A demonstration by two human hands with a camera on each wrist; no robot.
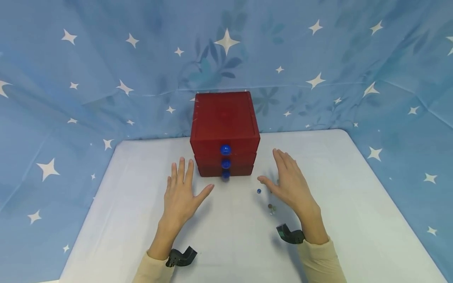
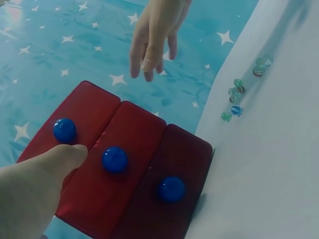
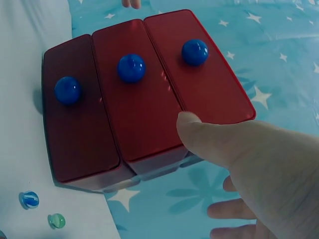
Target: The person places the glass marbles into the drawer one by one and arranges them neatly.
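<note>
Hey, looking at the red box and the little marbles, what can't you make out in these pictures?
- Inside the red box: hidden in all views by its closed drawer fronts.
- Its back: turned away from every camera.
- Marbles, head view: too small to count surely; the right hand may cover some.
- Left hand, right wrist view: mostly cut off by the top edge.

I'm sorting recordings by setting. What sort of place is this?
Probably a makeshift recording corner, though the wider room is out of view: blue star-printed sheeting lies behind and beside a white table, and black wrist-worn devices show.
</note>
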